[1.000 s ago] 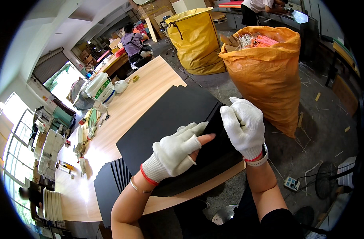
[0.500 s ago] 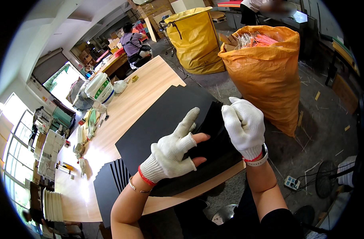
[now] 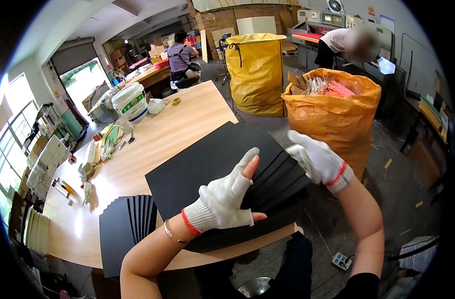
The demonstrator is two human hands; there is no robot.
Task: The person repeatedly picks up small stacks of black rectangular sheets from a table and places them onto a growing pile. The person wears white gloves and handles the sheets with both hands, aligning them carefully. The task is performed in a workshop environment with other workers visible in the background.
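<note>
In the head view I see a stack of black sheets (image 3: 207, 162) on the near part of the worktop (image 3: 182, 122), fanned at its right side. The gloved left hand (image 3: 225, 197) is over it, fingers spread wide and gripping nothing. The right hand (image 3: 317, 162) is at the fanned edge, fingers partly bent; I can't tell whether they hold a sheet. A smaller black pile (image 3: 118, 226) lies left, an orange sack (image 3: 332, 117) stands beyond.

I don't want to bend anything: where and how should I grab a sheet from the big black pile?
Probably pinch its edge at the right end of the black pile, coming from the right. The sheets there fan out in steps, so separate edges show. The left hand is over the pile, so coming from the left looks harder.
</note>
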